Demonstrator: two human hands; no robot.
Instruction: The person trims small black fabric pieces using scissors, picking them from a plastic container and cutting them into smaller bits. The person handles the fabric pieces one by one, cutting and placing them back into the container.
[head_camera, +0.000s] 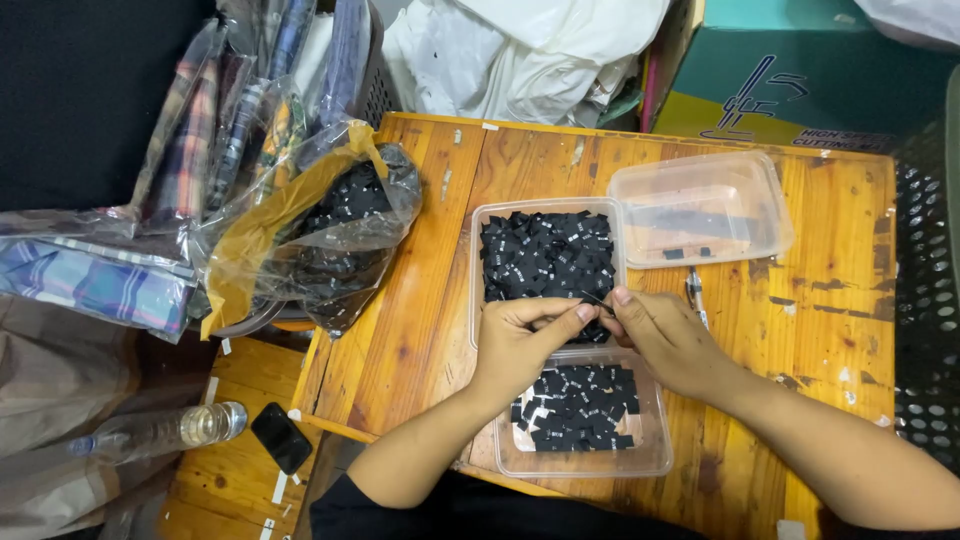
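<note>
One head-worn camera looks steeply down, close over the wooden table (420, 300) (single view)

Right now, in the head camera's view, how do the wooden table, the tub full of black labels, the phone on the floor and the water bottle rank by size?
1. Wooden table, by far.
2. Tub of black labels.
3. Water bottle.
4. Phone.
The bottle and phone lie lower, farther from the camera, so they may look smaller than they are.

Both bare forearms reach forward and converge. The left hand (520, 340) and right hand (665, 340) meet, fingertips pinched together.
</note>
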